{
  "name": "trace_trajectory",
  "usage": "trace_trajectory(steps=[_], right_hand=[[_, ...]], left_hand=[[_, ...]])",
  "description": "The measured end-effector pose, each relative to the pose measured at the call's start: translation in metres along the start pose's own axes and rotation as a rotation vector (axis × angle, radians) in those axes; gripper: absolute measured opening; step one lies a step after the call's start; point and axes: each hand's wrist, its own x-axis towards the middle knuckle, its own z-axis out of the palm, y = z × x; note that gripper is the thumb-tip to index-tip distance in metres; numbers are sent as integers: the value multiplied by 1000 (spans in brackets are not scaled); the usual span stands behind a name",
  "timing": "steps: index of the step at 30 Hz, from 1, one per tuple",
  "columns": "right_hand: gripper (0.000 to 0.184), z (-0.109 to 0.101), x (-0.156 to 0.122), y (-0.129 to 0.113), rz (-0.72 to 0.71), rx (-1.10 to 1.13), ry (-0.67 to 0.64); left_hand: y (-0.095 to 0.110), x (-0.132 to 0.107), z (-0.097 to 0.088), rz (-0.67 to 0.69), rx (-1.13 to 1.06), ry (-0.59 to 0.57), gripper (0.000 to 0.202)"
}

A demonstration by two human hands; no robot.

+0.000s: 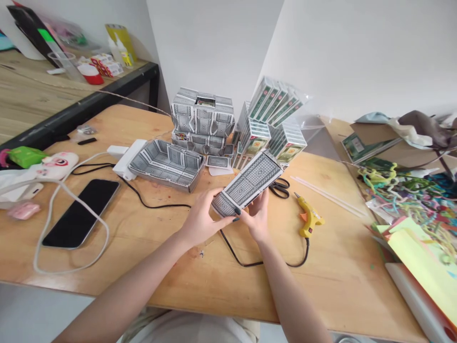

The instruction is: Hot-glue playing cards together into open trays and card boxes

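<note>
While gripped at near end, card panel (246, 183) juts fwd from left hand (200, 221) & right hand (257, 216).

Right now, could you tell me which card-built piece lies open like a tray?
The card tray nearest the phone; its hollow faces up, unlike the held piece and rear box.

No legible txt: card strip (247, 183) shows pattern only, labels on card boxes (257, 139) too small/blurry to read.
</note>
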Motion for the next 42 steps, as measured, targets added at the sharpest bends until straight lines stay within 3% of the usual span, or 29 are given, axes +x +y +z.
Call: trace_trajectory(steps=[2, 6, 13, 26, 34, 38, 42], right_hand=[[112, 0, 0, 2, -46, -47, 21], [117, -2, 0, 7, -95, -112, 58], [125, -6, 1, 15, -145, -267, 99], [121, -2, -6, 15, -301, -513, 195], [120, -7, -1, 15, -315, -569, 193], [106, -12, 0, 15, -303, -609, 188], [84, -17, 1, 13, -275, -687, 198]], left_hand=[[-3, 1, 1, 49, 92, 51, 57], [-10, 0, 3, 139, 169, 71, 58], [-14, -2, 7, 168, 146, 80, 60], [-22, -3, 9, 201, 147, 41, 63], [-19, 0, 7, 56, 25, 7, 60], [-19, 2, 6, -103, -107, -67, 63], [-20, 3, 10, -219, -388, -136, 64]])
